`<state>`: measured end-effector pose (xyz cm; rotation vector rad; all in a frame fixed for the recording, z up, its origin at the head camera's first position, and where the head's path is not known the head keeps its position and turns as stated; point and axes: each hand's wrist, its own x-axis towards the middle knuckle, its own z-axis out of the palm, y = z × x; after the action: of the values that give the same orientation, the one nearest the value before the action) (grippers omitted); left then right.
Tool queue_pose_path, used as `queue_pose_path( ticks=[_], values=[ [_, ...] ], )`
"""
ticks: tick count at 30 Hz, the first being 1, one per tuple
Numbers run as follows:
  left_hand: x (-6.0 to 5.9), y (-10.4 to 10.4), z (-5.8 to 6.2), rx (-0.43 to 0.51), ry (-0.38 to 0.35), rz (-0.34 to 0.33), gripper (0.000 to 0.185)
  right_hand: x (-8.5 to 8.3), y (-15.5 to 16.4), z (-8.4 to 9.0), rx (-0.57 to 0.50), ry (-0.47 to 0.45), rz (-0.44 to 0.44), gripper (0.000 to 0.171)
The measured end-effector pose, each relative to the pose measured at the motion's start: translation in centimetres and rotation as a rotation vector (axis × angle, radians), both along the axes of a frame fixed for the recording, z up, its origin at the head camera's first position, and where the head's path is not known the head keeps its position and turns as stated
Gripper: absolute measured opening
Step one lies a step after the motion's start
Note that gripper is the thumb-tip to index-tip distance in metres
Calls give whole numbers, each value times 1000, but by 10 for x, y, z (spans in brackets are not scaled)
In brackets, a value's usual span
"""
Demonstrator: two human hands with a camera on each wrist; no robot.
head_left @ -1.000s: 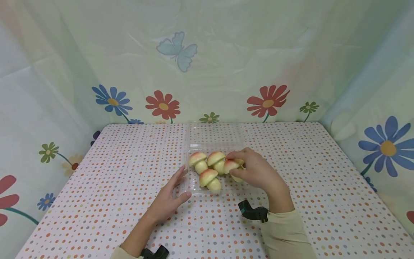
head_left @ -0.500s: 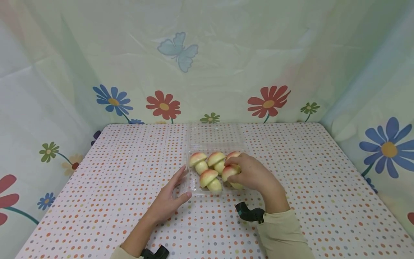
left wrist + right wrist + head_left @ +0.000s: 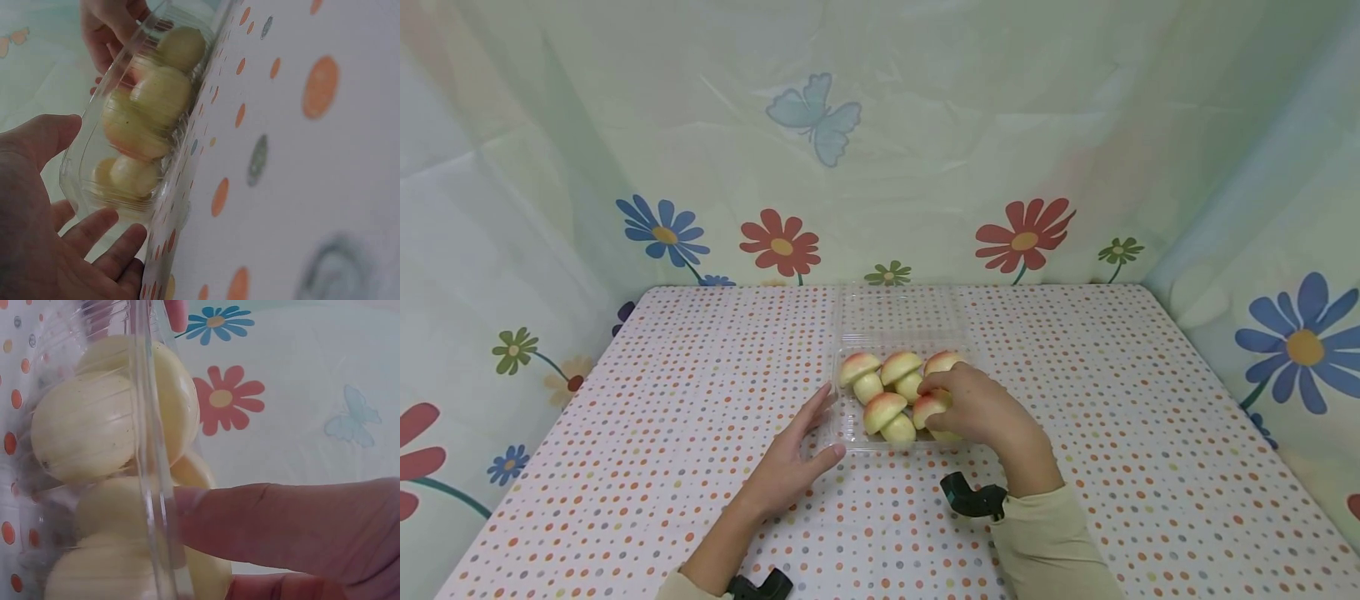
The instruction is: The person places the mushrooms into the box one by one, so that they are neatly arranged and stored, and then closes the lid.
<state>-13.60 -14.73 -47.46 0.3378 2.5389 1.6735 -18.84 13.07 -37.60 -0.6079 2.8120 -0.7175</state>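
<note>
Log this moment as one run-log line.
right hand: grips mushroom in clear tray | left hand: open, touching tray's left side

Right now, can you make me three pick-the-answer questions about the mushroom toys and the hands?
1. Where are the mushrooms?
A. In the clear plastic box
B. Loose on the tablecloth
C. In a blue bowl

2. How many mushrooms show in the head view?
A. Two
B. Five
C. Nine

3. What is the left hand doing?
A. Squeezing a mushroom
B. Resting open against the box's left side
C. Holding up a cup

Answers:
1. A: the mushrooms sit inside the clear plastic box on the dotted tablecloth.
2. B: three sit in the back row and two in front; the right hand grips the front right one.
3. B: the left hand lies with straight fingers beside the box, holding nothing.
</note>
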Motion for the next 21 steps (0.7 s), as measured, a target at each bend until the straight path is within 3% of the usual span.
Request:
queue_pose_path(
  ticks=[13, 21],
  values=[
    [-1, 0, -1, 8, -2, -3, 84, 4, 3, 4, 8, -55, -19, 46],
    [-1, 0, -1, 6, 0, 0, 84, 7, 10, 12, -5, -42, -10, 46]
  ],
)
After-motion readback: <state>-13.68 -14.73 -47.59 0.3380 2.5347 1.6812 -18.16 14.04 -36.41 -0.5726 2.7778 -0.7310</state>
